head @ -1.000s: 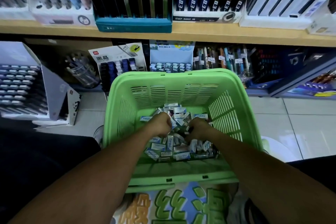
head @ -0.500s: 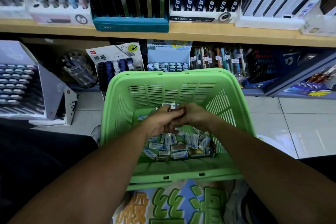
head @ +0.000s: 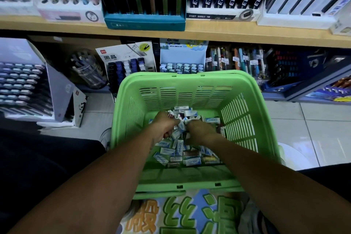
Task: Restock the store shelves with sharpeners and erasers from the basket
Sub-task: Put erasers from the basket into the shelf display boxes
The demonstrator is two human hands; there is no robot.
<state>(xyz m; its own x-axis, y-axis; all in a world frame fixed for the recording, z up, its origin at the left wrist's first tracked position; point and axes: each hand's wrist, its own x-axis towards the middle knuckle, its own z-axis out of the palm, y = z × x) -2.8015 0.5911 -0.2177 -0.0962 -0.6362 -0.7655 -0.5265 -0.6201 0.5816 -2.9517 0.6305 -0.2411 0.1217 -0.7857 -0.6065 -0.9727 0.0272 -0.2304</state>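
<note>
Since half a second ago my two hands have dropped from just above the pile back down into it, still close together. My left hand (head: 164, 127) is curled round a clutch of small packets (head: 180, 129), some poking out past my knuckles toward the right hand. My right hand (head: 199, 131) sits just beside it, fingers bent down among the loose ones; I cannot tell whether it really grips any or only rakes through them.

The rest of the erasers (head: 180, 151) lie heaped under and behind my hands on the floor of the green basket (head: 245, 119), reaching to its near wall by my wrists. I cannot tell whether sharpeners are mixed in.

By my judgement these are light, stiff little blocks in glossy wrappers, so they will slide over one another and slip out of a loose fist. Nothing fragile, so I can squeeze firmly. I would best take a few at a time, pinched across their flat long faces with thumb against fingers, rather than scooping a big handful that would spill.

Beyond my fingertips, past the far rim, stands the pale blue display box (head: 182, 58) with rows of similar small packs, a likely place for them.
</note>
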